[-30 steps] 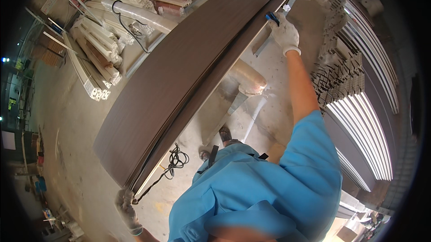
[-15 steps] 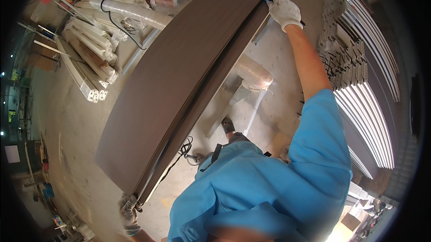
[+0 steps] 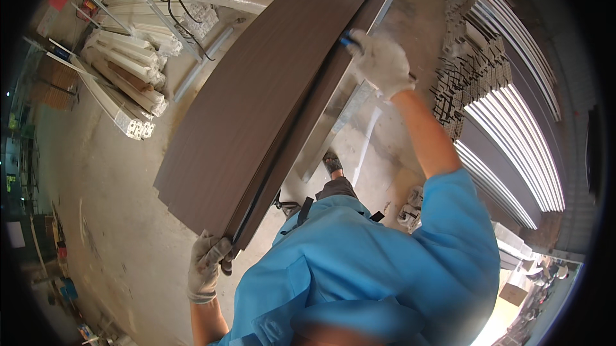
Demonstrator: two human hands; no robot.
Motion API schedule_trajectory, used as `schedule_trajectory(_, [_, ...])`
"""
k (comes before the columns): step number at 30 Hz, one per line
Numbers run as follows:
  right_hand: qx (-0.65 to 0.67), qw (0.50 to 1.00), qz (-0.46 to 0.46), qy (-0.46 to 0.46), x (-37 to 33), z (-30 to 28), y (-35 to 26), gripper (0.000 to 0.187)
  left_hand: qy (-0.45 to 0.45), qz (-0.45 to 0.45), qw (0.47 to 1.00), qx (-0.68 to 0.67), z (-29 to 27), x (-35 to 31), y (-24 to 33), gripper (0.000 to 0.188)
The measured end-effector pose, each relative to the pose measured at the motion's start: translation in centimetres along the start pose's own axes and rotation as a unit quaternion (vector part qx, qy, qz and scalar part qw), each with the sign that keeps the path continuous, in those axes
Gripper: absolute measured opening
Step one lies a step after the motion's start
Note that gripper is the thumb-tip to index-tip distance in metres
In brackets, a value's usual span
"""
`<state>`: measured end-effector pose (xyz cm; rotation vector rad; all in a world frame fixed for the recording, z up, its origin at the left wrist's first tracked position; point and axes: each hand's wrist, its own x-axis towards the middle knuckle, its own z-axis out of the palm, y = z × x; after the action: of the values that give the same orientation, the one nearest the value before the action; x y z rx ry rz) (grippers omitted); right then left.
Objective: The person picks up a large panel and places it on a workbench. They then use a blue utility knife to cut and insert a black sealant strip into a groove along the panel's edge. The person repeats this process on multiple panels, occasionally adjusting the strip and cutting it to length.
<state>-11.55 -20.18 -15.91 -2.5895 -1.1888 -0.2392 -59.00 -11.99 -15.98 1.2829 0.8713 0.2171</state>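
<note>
Steadying the brown panel above the floor, the left hand curls around its near end; the right hand, closed around a blue tool, apparently works its edge, calling for even guiding.

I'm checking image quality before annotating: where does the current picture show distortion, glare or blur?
Head view: fisheye distortion bows the long brown panel; head view, lower right: strong light washes out the area beside the blue shirt; head view, bottom edge: the shirt cloth nearest the lens is out of focus; head view: the right hand looks slightly soft.
</note>
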Motion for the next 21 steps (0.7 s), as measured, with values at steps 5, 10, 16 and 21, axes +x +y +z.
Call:
schedule_trajectory(5, [0.039,0.997,-0.072,0.004,-10.3,0.2,-8.2,0.034,-0.039,0.065,0.997,0.01,-0.3,0.5,-0.4,0.042])
schedule_trajectory(10, [0.132,0.983,-0.123,-0.035,-14.1,-0.3,-10.7,0.036,-0.061,0.046,0.997,0.002,-0.6,0.4,-0.4,0.037])
schedule_trajectory(16, [0.298,0.954,-0.041,-0.01,-9.2,-1.1,-6.0,0.033,0.031,0.148,0.986,0.073,0.3,-0.9,-1.5,0.033])
schedule_trajectory(21, [0.326,0.945,-0.024,0.004,-8.0,-0.2,-3.7,0.034,0.09,0.04,0.994,0.041,1.1,-1.9,-1.2,0.023])
